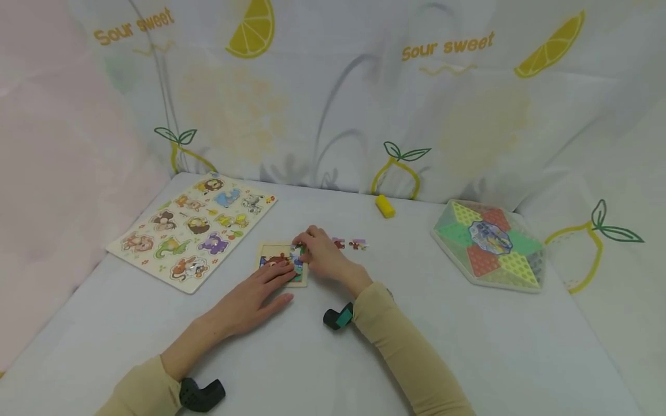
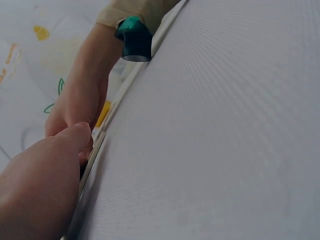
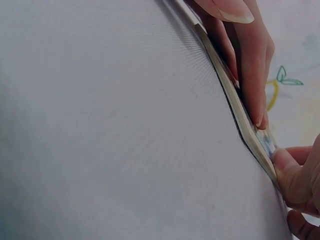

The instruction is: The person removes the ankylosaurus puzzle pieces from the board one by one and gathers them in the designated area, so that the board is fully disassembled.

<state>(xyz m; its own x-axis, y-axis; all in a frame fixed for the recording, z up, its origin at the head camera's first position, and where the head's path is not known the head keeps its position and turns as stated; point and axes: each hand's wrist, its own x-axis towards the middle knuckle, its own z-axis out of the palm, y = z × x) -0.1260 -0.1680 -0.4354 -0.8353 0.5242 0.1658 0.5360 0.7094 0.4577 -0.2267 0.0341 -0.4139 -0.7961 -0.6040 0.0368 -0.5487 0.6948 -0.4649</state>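
Observation:
A small jigsaw puzzle in a wooden frame (image 1: 299, 284) lies on the table in front of me, its picture brown, blue and green. My left hand (image 1: 259, 299) rests over its lower left part, fingers stretched across the picture and thumb apart on the cloth. At the upper right corner, my right hand (image 1: 325, 257) pinches a pale blue puzzle piece (image 1: 296, 252) between thumb and fingers, largely hiding it. In the right wrist view, the right thumb (image 3: 285, 162) is at the frame's edge, near the left fingertips. Two loose puzzle pieces (image 1: 358, 244) lie just beyond the right hand.
A large animal peg board (image 1: 177, 228) lies at the left. Toward the back stands a small yellow block (image 1: 385, 206). On the right is a hexagonal Chinese checkers board (image 1: 489, 245). A lemon-printed curtain (image 1: 333, 86) hangs behind the white table (image 1: 416, 346).

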